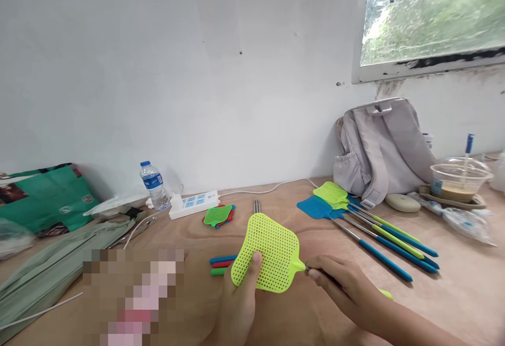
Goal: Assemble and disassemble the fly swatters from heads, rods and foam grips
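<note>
A yellow-green fly swatter (276, 251) is held up over the table, its perforated head tilted toward me. My left hand (242, 296) grips the head's left side, thumb on the front and fingers hidden behind. At the head's narrow neck, my right hand (349, 285) is closed around the thin rod; a bit of yellow-green handle shows beyond the wrist. Blue, red and green handles (221, 264) lie partly behind the left hand. Several metal rods (256, 206) poke out behind the swatter head. A small stack of green, red and blue swatter heads (218, 215) sits farther back.
Several blue and yellow-green fly swatters (366, 241) lie at right, before a grey backpack (389, 146). A drink cup (460, 180) stands far right. Along the wall are a power strip (193, 204), a water bottle (154, 183) and a green bag (47, 199). A pixelated patch covers the lower left.
</note>
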Demonstrator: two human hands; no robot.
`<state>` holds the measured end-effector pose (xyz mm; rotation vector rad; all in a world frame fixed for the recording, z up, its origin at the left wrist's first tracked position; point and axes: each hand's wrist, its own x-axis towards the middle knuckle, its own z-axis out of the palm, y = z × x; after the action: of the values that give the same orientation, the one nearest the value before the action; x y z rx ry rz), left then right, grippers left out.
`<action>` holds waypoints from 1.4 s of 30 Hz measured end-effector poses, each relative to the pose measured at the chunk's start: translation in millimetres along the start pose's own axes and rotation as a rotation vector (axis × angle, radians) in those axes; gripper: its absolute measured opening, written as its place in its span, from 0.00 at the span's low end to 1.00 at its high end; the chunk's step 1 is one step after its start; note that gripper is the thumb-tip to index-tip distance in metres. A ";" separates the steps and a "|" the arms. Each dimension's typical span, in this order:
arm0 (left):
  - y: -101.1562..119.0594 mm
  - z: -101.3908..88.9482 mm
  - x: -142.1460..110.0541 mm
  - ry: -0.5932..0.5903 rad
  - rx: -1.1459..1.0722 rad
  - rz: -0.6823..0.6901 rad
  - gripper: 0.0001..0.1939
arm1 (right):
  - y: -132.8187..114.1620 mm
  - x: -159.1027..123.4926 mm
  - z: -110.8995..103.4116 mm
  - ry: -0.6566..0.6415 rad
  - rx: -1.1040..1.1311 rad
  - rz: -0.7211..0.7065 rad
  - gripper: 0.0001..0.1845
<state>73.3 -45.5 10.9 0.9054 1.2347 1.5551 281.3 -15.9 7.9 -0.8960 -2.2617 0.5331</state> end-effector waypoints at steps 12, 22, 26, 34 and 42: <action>15.6 0.6 -1.9 -0.031 0.132 0.047 0.20 | -8.5 5.1 -6.1 -0.077 0.022 0.048 0.14; 21.3 15.8 1.9 0.052 -0.103 -0.121 0.24 | -0.7 7.4 -3.8 0.013 -0.275 -0.030 0.15; 24.2 17.2 0.9 0.049 -0.127 -0.145 0.24 | -0.1 7.4 -4.1 -0.003 -0.255 -0.006 0.14; 26.0 -2.3 12.2 0.031 -0.077 -0.012 0.16 | -1.0 8.6 -17.5 -0.141 0.025 0.050 0.18; 91.2 -54.5 68.1 0.402 -0.263 0.531 0.09 | 42.7 8.4 -41.5 0.128 0.022 0.130 0.17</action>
<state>-17.5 -3.1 87.6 0.8082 1.0634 2.3524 324.6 24.8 16.8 -1.0409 -2.0895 0.5410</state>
